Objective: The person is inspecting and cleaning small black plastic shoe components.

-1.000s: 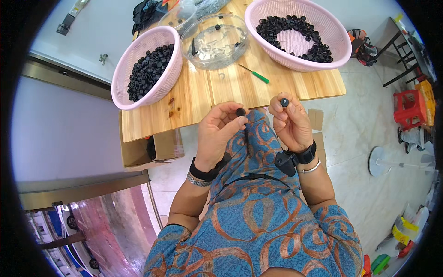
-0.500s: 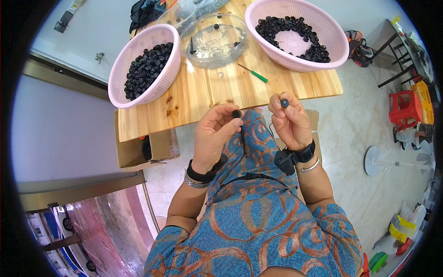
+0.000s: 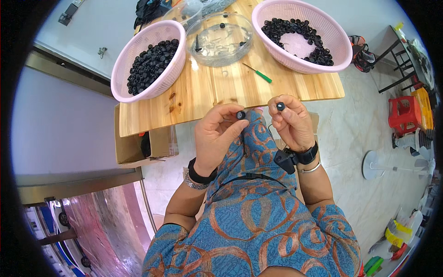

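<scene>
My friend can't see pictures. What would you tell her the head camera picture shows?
A person's left hand and right hand each pinch a small black round part at the edge of a wooden table. On it stand two pink baskets of black parts and a clear bowl.

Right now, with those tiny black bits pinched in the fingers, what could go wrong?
Both hands are held off the wooden table, over the lap. If the left hand lets its small black ring slip, or the right hand its small black cap, the piece would likely drop to the lap or floor. The right pink basket sits near the table's corner; a knock might spill it.
</scene>
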The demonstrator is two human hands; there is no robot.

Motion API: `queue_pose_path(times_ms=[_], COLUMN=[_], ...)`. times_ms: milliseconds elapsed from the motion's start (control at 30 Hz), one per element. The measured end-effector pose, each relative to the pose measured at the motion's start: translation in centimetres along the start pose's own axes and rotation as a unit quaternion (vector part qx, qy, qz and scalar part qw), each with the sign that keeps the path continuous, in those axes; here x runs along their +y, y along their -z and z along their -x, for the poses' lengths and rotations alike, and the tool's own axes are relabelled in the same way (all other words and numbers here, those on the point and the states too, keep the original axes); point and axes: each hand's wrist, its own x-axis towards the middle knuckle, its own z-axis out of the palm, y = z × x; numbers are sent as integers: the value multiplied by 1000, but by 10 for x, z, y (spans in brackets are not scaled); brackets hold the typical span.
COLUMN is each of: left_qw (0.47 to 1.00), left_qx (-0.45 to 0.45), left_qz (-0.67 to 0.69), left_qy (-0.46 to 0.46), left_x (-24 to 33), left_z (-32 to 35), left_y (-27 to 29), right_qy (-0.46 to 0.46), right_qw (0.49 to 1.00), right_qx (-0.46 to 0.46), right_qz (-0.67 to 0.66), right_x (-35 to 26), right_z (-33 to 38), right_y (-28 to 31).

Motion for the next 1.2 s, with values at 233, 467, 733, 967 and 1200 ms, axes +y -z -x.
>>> queue_pose_path(times_ms=[233,467,733,967,1200], left_qw=[1000,997,995,993,970], left_qx=[9,11,-4,33,76], left_qz=[-2,74,92,106,209], left_qy=[28,22,45,40,98], left_x=[12,7,5,2,3], left_z=[4,8,8,10,9], left_y=[-1,5,15,13,11], right_qy=[4,18,22,17,-6], right_qw=[998,964,938,945,958], right_qx=[-11,-14,-72,-45,-10], right_qz=[61,266,338,323,286], right_x=[3,1,6,11,14], right_z=[-4,-1,-5,-5,-2], right_y=[-12,-31,-47,-47,-49])
